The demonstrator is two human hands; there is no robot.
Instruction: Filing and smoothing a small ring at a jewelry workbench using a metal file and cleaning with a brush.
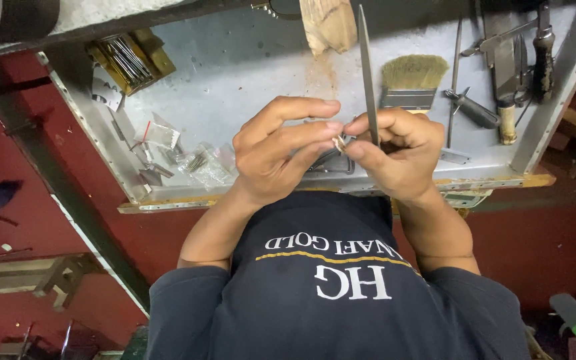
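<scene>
Your left hand (pixel 271 150) pinches a small pale metal piece (pixel 339 142) between thumb and fingertips, above the near edge of the worktop (pixel 248 60). Your right hand (pixel 395 150) is closed around a slim needle file (pixel 368 73), its blade rising just beside the piece. This looks like filing in hand; the next stroke calls for a steady pinch and light pressure.
</scene>
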